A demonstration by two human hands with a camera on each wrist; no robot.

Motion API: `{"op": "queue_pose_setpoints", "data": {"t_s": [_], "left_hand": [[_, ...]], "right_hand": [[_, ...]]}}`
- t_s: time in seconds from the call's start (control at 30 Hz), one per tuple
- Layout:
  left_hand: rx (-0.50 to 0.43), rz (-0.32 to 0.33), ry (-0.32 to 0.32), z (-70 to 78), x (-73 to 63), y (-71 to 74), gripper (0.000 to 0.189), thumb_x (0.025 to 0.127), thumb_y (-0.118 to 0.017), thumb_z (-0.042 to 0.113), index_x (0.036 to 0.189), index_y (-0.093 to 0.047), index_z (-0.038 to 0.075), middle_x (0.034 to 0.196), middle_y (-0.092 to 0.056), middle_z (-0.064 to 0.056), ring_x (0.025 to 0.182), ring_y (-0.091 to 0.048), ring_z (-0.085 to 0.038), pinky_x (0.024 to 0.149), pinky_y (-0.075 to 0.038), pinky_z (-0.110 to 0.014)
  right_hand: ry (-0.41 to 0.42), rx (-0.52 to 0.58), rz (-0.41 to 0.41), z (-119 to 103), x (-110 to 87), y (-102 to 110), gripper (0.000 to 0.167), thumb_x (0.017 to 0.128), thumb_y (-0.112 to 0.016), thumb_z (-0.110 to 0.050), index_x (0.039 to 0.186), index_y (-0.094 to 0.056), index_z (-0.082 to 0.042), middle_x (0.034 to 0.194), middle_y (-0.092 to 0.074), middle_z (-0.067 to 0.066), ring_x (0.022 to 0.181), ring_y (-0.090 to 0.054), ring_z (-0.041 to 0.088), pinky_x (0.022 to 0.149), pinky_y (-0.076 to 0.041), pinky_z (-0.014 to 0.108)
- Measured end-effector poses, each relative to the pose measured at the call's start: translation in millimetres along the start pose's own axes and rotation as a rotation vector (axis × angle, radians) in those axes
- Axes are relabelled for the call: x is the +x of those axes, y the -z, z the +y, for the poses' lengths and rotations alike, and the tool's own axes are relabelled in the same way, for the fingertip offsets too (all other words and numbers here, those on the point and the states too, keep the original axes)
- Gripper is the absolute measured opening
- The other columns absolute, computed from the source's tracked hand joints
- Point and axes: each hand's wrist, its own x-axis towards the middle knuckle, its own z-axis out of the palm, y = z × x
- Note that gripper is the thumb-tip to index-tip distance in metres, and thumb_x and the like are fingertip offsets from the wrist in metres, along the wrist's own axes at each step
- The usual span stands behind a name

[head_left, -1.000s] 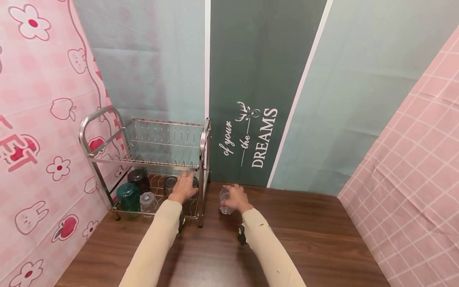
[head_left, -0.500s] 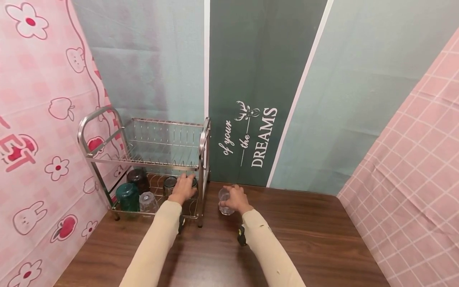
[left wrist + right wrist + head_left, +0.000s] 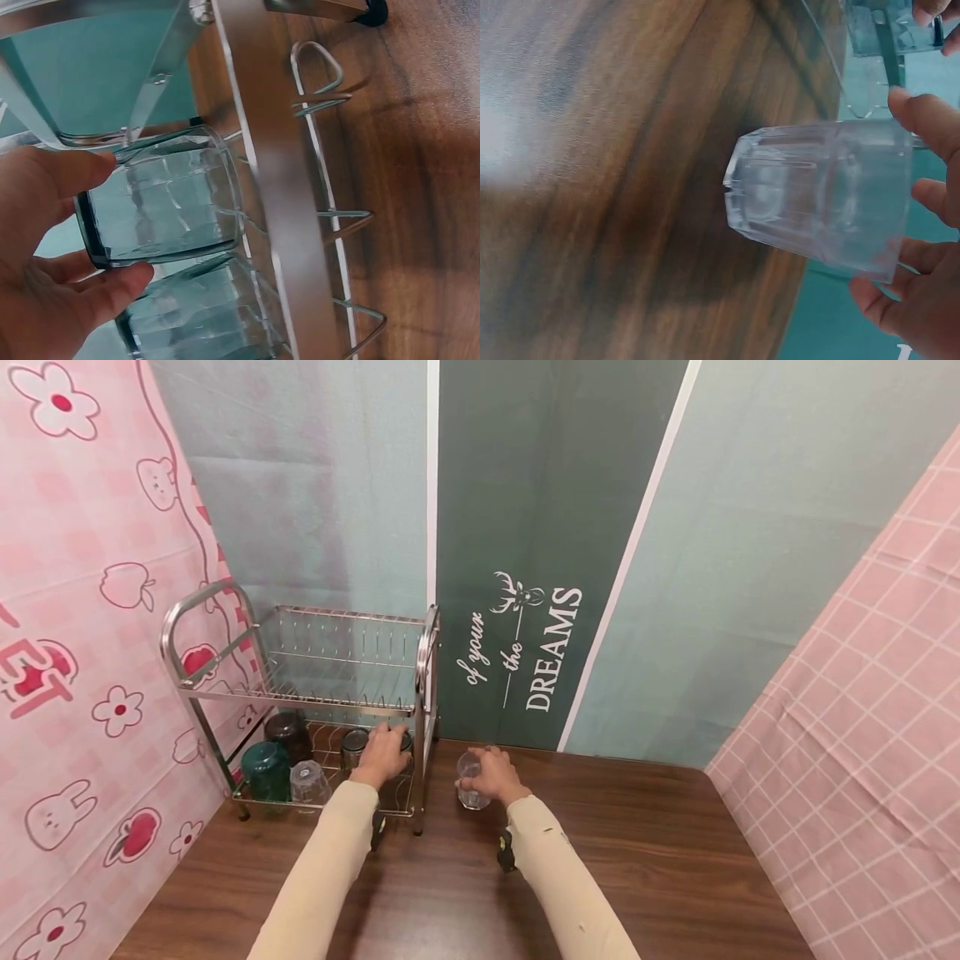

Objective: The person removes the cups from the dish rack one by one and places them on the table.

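Observation:
My left hand (image 3: 382,756) reaches into the lower tier of a metal dish rack (image 3: 300,702). Its thumb and fingers grip the thick base of an upside-down grey-tinted glass (image 3: 165,199), whose rim points down at the wires. A second tinted glass (image 3: 202,315) sits right beside that one in the left wrist view. To the right of the rack, my right hand (image 3: 495,774) holds a clear faceted tumbler (image 3: 817,195) from above, fingers around its rim. The tumbler is upright, its narrower base low at the wooden table (image 3: 637,860).
At the lower tier's left end stand a teal glass (image 3: 267,772), a dark brown glass (image 3: 288,735) and a small clear glass (image 3: 309,783). A rack post (image 3: 421,760) rises between my two hands. Green cloth (image 3: 525,485) hangs behind the table; pink cloth (image 3: 862,693) closes the right side.

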Motion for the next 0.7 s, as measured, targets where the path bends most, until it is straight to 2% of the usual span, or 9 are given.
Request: {"op": "queue_pose_setpoints", "data": {"t_s": [0.23, 0.4, 0.53, 0.7], "left_hand": [[0.011, -0.002, 0.009, 7.9, -2.8, 15.8, 0.052, 0.085, -0.066, 0.015, 0.132, -0.048, 0.001, 0.122, -0.041, -0.031, 0.107, -0.044, -0.044, 0.082, -0.043, -0.052], [0.005, -0.012, 0.014, 9.1, -3.4, 18.8, 0.053, 0.086, -0.065, 0.015, 0.134, -0.046, 0.002, 0.125, -0.038, -0.031, 0.11, -0.043, -0.042, 0.082, -0.043, -0.052], [-0.002, 0.025, -0.015, 9.5, -8.2, 19.1, 0.053, 0.085, -0.066, 0.015, 0.133, -0.047, 0.002, 0.123, -0.04, -0.031, 0.108, -0.043, -0.043, 0.08, -0.043, -0.053], [-0.023, 0.077, -0.042, 8.9, -22.4, 20.9, 0.051, 0.082, -0.069, 0.015, 0.128, -0.052, 0.001, 0.116, -0.044, -0.028, 0.102, -0.045, -0.044, 0.079, -0.042, -0.053]], "right_hand": [[0.037, -0.003, 0.018, -6, 3.4, 12, 0.068, 0.072, -0.077, -0.037, 0.128, -0.056, -0.005, 0.123, -0.05, 0.021, 0.11, -0.044, 0.041, 0.084, -0.041, 0.054], [0.036, -0.001, 0.006, -9, 0.9, 15, 0.066, 0.073, -0.077, -0.035, 0.128, -0.056, -0.006, 0.124, -0.05, 0.021, 0.11, -0.045, 0.04, 0.085, -0.039, 0.056], [0.035, -0.004, 0.027, -14, -5.0, 14, 0.064, 0.073, -0.077, -0.033, 0.127, -0.056, -0.007, 0.124, -0.05, 0.021, 0.111, -0.044, 0.041, 0.088, -0.035, 0.058], [0.025, -0.012, 0.083, -26, -17.8, 14, 0.063, 0.072, -0.077, -0.032, 0.126, -0.057, -0.007, 0.124, -0.049, 0.023, 0.111, -0.045, 0.043, 0.085, -0.037, 0.058]]}}
